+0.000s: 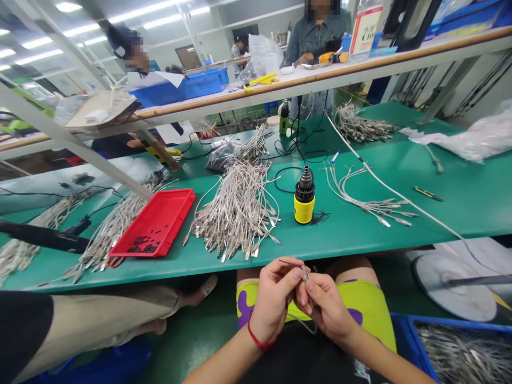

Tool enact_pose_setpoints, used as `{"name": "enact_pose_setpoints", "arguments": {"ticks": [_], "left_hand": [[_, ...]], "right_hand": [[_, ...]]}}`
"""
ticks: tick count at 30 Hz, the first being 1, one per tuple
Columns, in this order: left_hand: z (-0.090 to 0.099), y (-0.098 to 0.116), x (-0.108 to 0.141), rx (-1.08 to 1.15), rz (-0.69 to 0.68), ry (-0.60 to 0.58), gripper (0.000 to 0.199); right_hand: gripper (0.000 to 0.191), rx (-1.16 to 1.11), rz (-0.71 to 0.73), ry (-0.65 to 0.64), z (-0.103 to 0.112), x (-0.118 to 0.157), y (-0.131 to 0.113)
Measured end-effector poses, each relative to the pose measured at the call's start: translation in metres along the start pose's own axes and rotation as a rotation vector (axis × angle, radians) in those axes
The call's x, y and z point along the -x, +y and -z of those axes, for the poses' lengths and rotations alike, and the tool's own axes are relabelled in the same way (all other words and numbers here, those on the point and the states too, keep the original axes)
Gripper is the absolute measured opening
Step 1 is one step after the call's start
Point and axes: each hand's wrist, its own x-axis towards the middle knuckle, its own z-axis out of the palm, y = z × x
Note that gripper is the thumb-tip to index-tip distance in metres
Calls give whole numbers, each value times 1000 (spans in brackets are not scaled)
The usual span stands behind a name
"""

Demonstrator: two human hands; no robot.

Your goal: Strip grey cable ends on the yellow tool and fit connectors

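Above my lap, in front of the table edge, both hands are closed around a grey cable with a metal connector. My left hand, with a red band on its wrist, pinches at the connector. A thin dark strip sticks out over its fingertips; its kind is unclear. My right hand grips the cable just below the connector, and the cable loops down between the hands. On the table ahead lies a large pile of grey cables with metal connectors.
A yellow-and-black heat gun stands nozzle up beside thin black strips. Left is a red tray with small black pieces. Several loose cables lie right. A blue bin holds cables. A seated person's leg is at left.
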Motion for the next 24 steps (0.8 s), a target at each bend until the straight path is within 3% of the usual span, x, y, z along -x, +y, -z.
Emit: {"name": "enact_pose_setpoints", "arguments": {"ticks": [18, 24], "left_hand": [[1, -1, 1, 43, 20, -18, 23], [13, -19, -8, -18, -57, 10, 23]], "right_hand": [[37, -41, 14, -13, 1, -1, 1], [38, -100, -31, 60, 0, -4, -2]]}}
